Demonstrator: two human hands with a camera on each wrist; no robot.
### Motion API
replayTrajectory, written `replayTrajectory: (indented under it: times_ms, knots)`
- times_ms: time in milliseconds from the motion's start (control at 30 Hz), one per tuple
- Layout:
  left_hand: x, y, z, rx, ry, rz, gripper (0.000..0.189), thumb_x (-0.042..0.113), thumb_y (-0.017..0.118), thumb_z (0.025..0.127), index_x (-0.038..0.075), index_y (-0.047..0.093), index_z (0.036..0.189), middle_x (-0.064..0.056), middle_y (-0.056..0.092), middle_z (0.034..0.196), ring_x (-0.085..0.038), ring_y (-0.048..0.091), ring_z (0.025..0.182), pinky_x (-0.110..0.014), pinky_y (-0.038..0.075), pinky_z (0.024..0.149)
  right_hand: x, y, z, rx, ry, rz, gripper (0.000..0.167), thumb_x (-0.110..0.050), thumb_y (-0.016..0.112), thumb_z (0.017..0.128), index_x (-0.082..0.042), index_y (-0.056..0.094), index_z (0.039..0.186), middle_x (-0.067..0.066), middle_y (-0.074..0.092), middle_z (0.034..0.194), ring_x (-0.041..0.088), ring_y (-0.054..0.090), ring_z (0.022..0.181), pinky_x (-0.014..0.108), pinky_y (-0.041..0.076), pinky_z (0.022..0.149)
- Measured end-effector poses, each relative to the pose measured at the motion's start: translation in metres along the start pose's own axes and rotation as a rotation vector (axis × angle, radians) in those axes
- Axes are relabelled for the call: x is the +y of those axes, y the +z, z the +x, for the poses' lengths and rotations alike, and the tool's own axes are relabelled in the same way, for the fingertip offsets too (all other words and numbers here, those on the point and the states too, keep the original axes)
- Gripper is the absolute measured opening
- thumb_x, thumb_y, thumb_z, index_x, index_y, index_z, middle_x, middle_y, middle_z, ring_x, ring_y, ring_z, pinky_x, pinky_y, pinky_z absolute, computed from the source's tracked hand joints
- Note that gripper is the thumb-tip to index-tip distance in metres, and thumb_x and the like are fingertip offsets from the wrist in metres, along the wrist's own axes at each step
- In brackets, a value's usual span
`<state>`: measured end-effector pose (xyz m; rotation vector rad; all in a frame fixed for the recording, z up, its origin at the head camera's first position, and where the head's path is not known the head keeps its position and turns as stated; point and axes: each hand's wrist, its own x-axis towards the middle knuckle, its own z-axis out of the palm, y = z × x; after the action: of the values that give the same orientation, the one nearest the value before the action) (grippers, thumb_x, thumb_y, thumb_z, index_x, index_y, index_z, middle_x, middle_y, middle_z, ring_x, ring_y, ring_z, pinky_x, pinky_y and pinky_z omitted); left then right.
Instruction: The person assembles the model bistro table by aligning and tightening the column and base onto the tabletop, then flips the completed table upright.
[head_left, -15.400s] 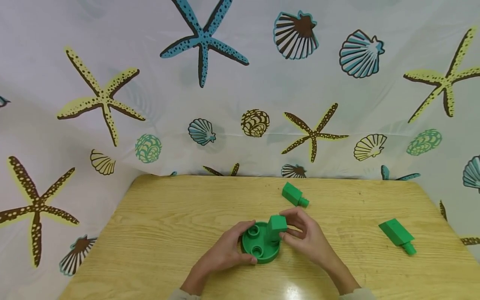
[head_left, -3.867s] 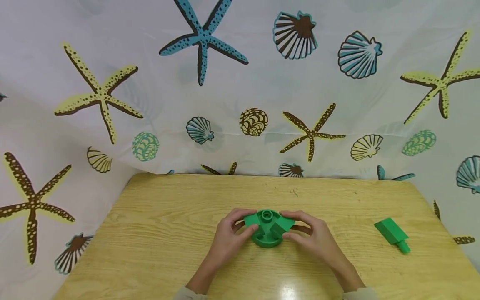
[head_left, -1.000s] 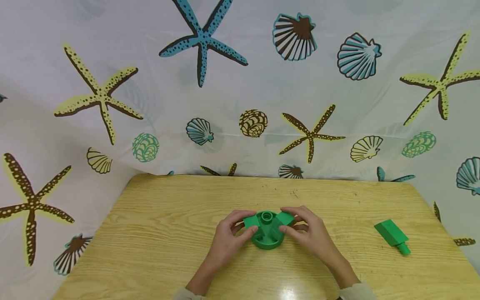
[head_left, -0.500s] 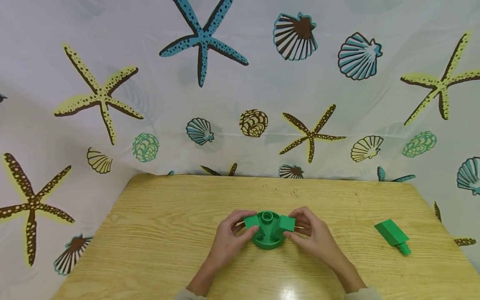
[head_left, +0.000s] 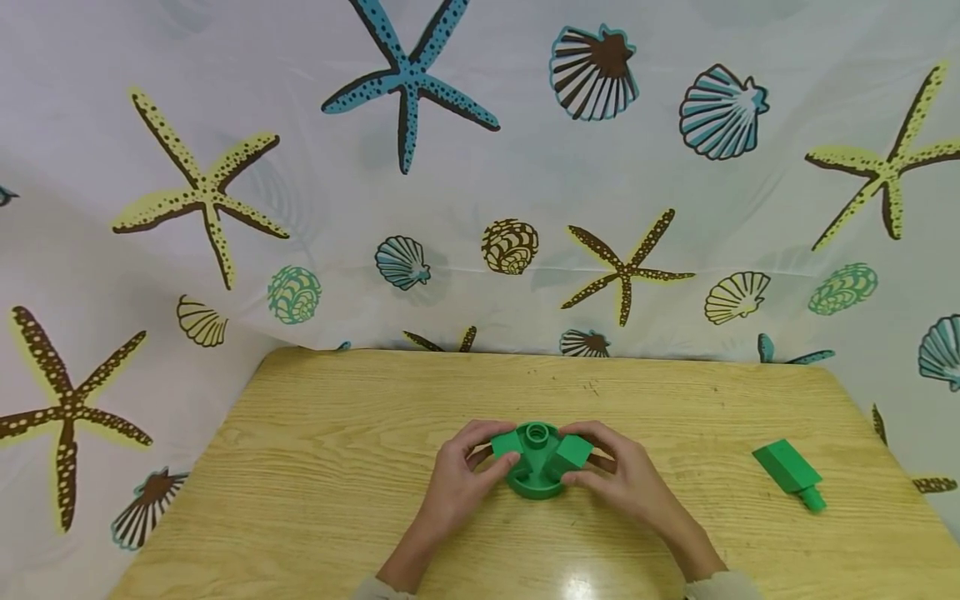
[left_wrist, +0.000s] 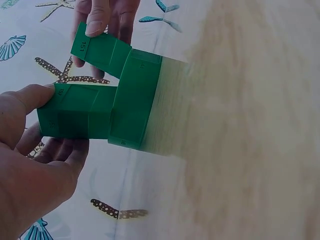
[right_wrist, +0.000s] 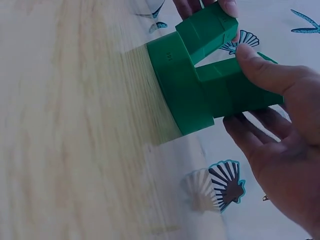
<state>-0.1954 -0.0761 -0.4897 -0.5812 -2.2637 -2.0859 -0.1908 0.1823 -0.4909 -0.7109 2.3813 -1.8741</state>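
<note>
In the head view a round green base point(head_left: 536, 492) rests on the table with two green blocks standing on it. My left hand point(head_left: 459, 473) grips the left block point(head_left: 507, 445) between thumb and fingers. The right block point(head_left: 573, 452), its top turned at an angle, is pinched by my right hand point(head_left: 624, 472). At the back of the base a round socket point(head_left: 537, 432) shows ridged rings inside. In the left wrist view the left block point(left_wrist: 75, 112) stands tight against the base point(left_wrist: 137, 100). The right wrist view shows my right thumb over the right block point(right_wrist: 235, 85).
A third green block point(head_left: 789, 467) with a round ridged peg lies on its side at the right of the wooden table point(head_left: 360, 417). Behind the table hangs a white cloth point(head_left: 465, 175) printed with starfish and shells.
The loose block behind the base has left its spot, and two blocks now stand on the base. My left hand moved from base to block. The right block has turned back and forth.
</note>
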Motion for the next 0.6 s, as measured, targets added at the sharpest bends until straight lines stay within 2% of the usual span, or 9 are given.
replayTrajectory:
  times_ms: [167, 467, 600]
  knots:
    - [-0.0004, 0.0011, 0.0006, 0.006, 0.002, 0.01, 0.035, 0.006, 0.076, 0.094, 0.0, 0.069, 0.127, -0.015, 0.062, 0.126, -0.031, 0.06, 0.12, -0.036, 0.053, 0.102, 0.0004, 0.0019, -0.0001, 0.017, -0.014, 0.008, 0.053, -0.007, 0.085, 0.083, -0.003, 0.061, 0.131, 0.018, 0.066, 0.132, 0.028, 0.064, 0.123, 0.034, 0.055, 0.098]
    - [-0.0002, 0.0006, 0.0011, 0.015, 0.001, 0.012, 0.034, 0.005, 0.076, 0.093, 0.001, 0.07, 0.127, -0.014, 0.062, 0.125, -0.03, 0.06, 0.119, -0.037, 0.053, 0.103, 0.0039, 0.0062, -0.0005, 0.053, -0.082, -0.075, 0.053, -0.007, 0.086, 0.081, -0.003, 0.062, 0.128, 0.017, 0.068, 0.128, 0.032, 0.065, 0.12, 0.034, 0.058, 0.091]
    - [-0.0009, 0.0003, 0.0012, 0.014, 0.005, 0.012, 0.034, 0.006, 0.076, 0.094, 0.002, 0.07, 0.127, -0.014, 0.062, 0.124, -0.03, 0.06, 0.119, -0.037, 0.053, 0.103, 0.0027, 0.0068, 0.0, 0.053, -0.061, -0.075, 0.053, -0.008, 0.086, 0.081, -0.005, 0.062, 0.128, 0.016, 0.068, 0.128, 0.03, 0.065, 0.121, 0.034, 0.058, 0.091]
